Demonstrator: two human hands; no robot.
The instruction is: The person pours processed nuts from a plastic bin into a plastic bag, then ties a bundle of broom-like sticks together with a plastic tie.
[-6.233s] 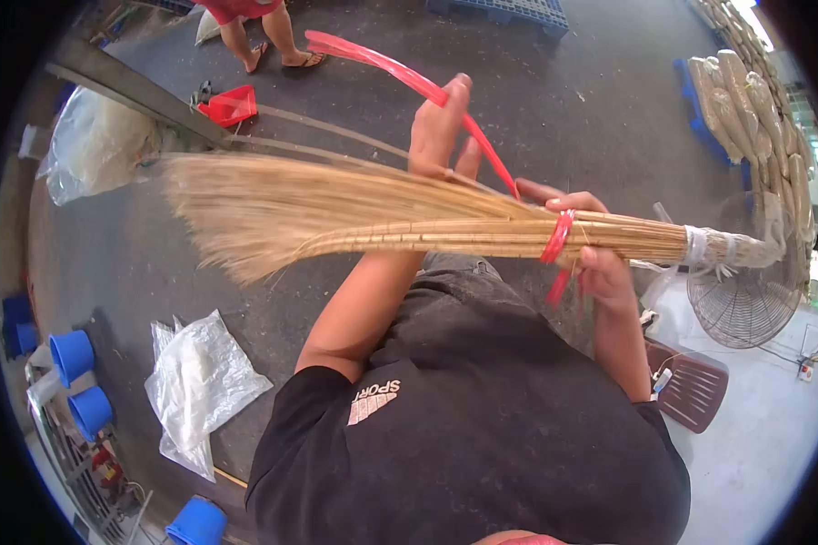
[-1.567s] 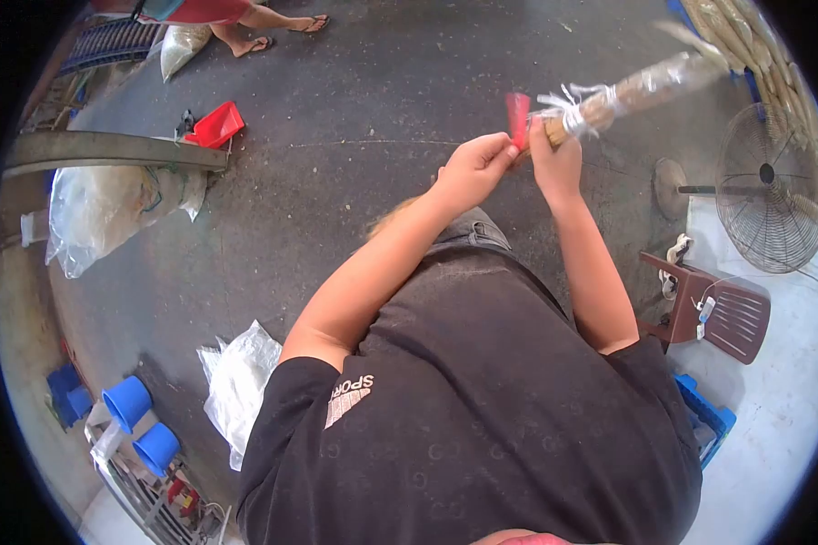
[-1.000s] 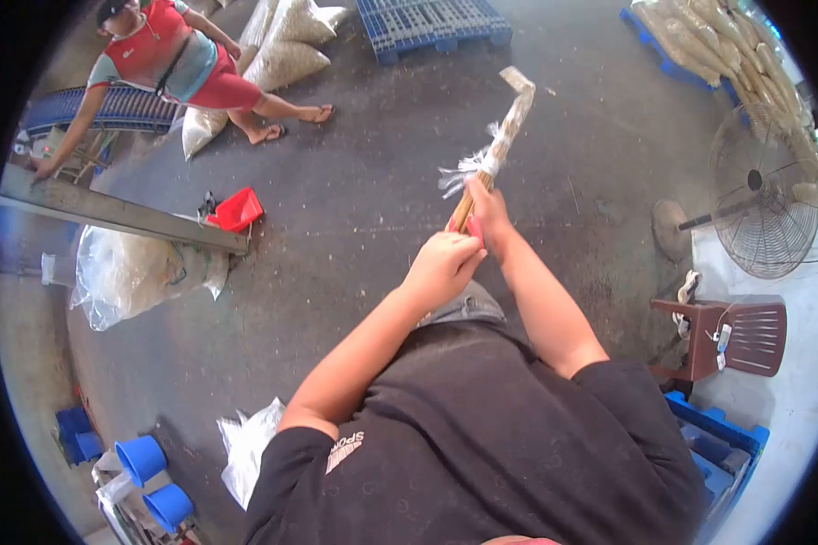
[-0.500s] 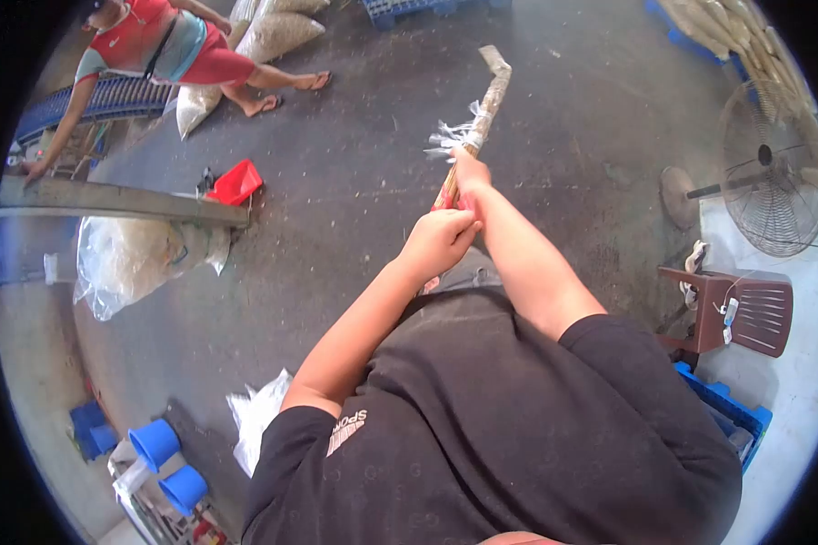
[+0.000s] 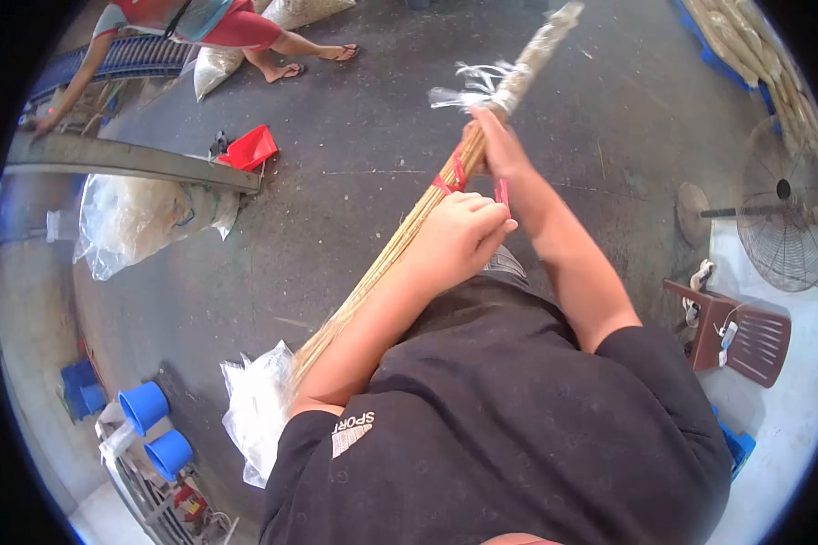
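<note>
A stick broom point(image 5: 400, 238), a bundle of thin yellowish sticks with a pale wrapped handle, slants across in front of my body. White plastic strips point(image 5: 486, 86) are knotted where handle and sticks meet, and a red strip point(image 5: 450, 177) circles the sticks lower down. My right hand point(image 5: 493, 145) is closed around the bundle just below the white knot. Closer to me, my left hand point(image 5: 471, 229) lies against the sticks with fingers curled, pinching a piece of the red strip by its fingertips. The far ends of the sticks pass behind my left forearm.
A person point(image 5: 200, 23) at upper left leans on a grey beam point(image 5: 136, 154). A red dustpan point(image 5: 250, 148) lies by the beam's end. Blue buckets point(image 5: 144, 407) and white plastic point(image 5: 256, 409) are at lower left; a fan point(image 5: 782, 209) and brown chair point(image 5: 756, 343) stand right.
The broom has swung so its sticks show along my left forearm, and its handle reaches further up right. Both hands stay on it. The surroundings have shifted in view.
</note>
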